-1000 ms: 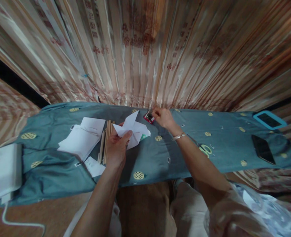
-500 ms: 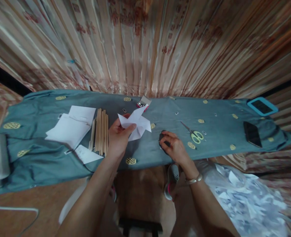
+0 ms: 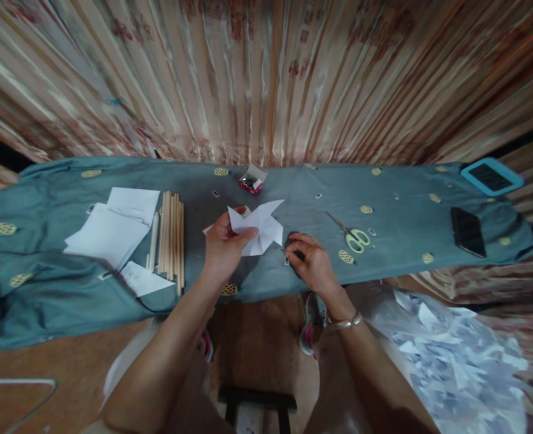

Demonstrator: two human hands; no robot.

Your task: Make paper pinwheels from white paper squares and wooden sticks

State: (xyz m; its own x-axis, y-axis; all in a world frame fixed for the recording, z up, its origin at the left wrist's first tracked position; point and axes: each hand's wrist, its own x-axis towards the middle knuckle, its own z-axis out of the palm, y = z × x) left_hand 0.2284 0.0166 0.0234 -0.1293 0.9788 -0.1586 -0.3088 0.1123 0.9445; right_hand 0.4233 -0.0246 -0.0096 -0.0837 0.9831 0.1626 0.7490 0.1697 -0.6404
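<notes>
The left hand (image 3: 223, 248) is closed on a white folded paper pinwheel (image 3: 261, 228). Thumb and fingers pinch its near-left edge and hold it just above the cloth, slightly left of centre. The paper is crisp, with sharp creases and pointed flaps fanning out to the right.

The right hand (image 3: 315, 265) sits just right of the pinwheel. Its fingers curl down over a small black rounded object (image 3: 292, 243) that rests on the cloth, gripping it from above. Whether the object is lifted cannot be told. A thin metal bracelet (image 3: 345, 322) circles that wrist.

Both hands work over a teal cloth with yellow dotted ovals (image 3: 67, 289), soft and rumpled at its near edge. Left of the left hand lies a row of long pale wooden sticks (image 3: 171, 238), side by side. Beyond them is a loose pile of flat white paper sheets (image 3: 108, 232). A small open red box (image 3: 252, 180) stands near the far edge. Green-handled metal scissors (image 3: 353, 236) lie to the right of the right hand, and a flat black phone (image 3: 466, 231) lies well apart further right. A glossy striped curtain (image 3: 266, 78) hangs behind.
</notes>
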